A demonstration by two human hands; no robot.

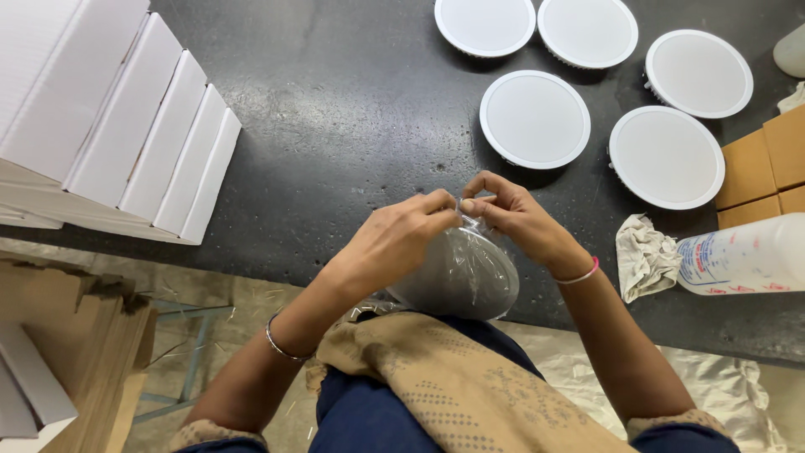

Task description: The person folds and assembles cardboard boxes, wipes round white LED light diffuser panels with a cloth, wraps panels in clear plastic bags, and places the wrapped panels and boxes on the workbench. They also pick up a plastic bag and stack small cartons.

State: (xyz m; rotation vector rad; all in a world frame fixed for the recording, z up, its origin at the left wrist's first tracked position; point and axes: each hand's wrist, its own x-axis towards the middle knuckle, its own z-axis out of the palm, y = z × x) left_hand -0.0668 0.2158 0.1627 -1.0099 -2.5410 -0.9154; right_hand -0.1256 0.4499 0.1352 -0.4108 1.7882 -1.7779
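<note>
Five round panel lights (535, 119) lie on the table (352, 109) beyond the hands, with folded boxes (126, 126) stacked at its left end. At the right edge a rag (644, 254) lies just beside a lying bottle (742, 256), cardboard boxes (767, 168) behind them.

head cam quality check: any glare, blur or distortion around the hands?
Head view: sharp overall, hands in focus; soft glare on the crinkled clear plastic bag pinched by the left hand and right hand; diffuse sheen on the dark speckled tabletop; wide-angle stretch at the edges slants the white cardboard boxes; round white light panels cast short shadows.
</note>
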